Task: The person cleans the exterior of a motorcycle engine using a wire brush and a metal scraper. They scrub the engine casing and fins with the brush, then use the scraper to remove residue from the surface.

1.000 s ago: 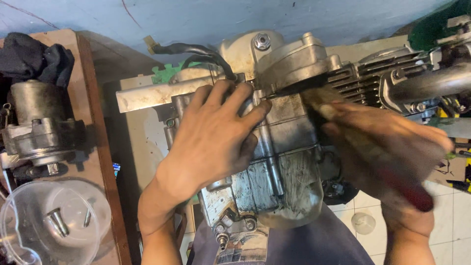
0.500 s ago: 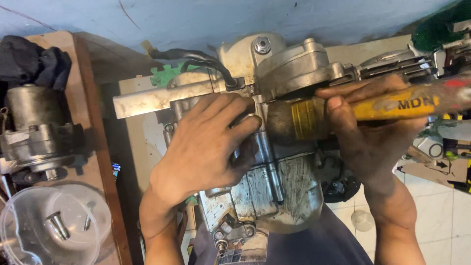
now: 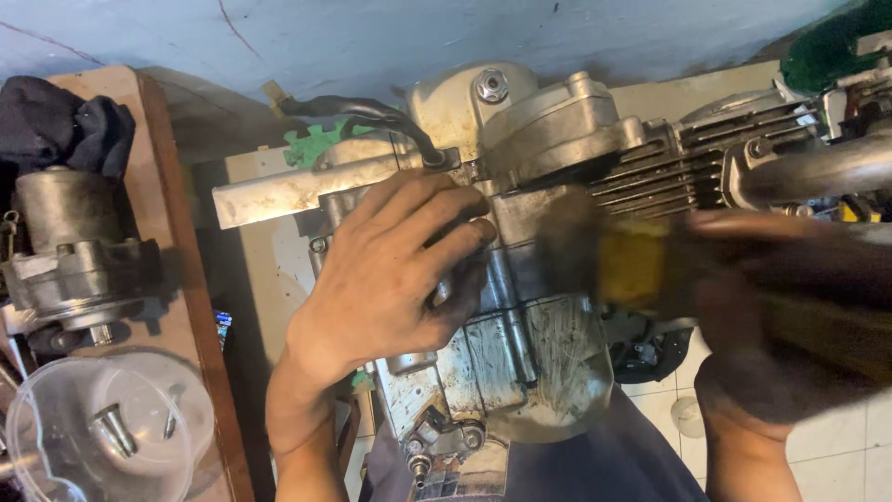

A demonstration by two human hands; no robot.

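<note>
The left hand [image 3: 390,270] lies spread, holding nothing, on the engine [image 3: 520,344], seemingly bracing it, while the blurred right hand [image 3: 753,307] grips a yellow-banded mallet [image 3: 632,265] beside the case.

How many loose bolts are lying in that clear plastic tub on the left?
2 show. A larger bolt lies near the middle of the clear tub, and a smaller bolt lies to its right. The tub's edge is cut off, so more may be hidden.
</note>
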